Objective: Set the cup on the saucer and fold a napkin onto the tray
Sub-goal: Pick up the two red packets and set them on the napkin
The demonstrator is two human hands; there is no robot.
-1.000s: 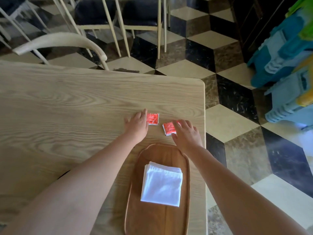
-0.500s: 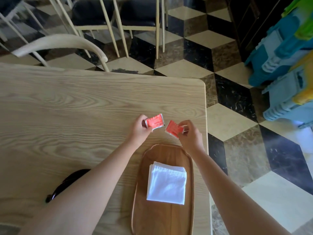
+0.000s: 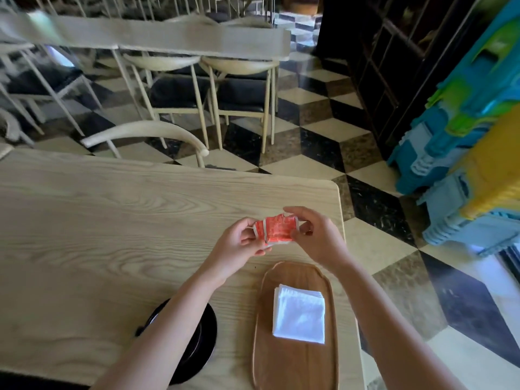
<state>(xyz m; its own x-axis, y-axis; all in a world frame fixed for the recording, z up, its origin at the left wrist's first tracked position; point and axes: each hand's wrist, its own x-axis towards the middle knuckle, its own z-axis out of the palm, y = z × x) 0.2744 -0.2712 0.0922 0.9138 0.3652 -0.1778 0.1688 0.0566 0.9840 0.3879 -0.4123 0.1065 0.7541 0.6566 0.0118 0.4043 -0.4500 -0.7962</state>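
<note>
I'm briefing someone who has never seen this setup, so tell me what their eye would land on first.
First, the two red sachets held together above the pale wooden table, pinched between the left hand and the right hand. Next, the folded white napkin lying on the oval brown wooden tray near the table's right edge. A black round saucer sits to the tray's left, partly hidden by the left forearm.

Single head-worn view, forward and down, close over the table point(image 3: 118, 220).
</note>
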